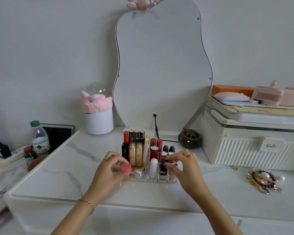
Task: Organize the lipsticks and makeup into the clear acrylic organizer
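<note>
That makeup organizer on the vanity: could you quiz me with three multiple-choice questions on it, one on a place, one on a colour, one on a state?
1. Where does the clear organizer stand?
A. in front of the mirror
B. on the white ribbed box
C. beside the water bottle

2. What colour is the round-topped item at the left hand?
A. green
B. coral pink
C. black

3. What is the right hand doing?
A. lying flat on the table
B. hanging idle off the edge
C. fingering a black lipstick in a front slot

Answers: 1 A, the organizer sits on the marble top below the mirror; 2 B, its cap shows coral; 3 C, fingertips meet the black tube.
</note>
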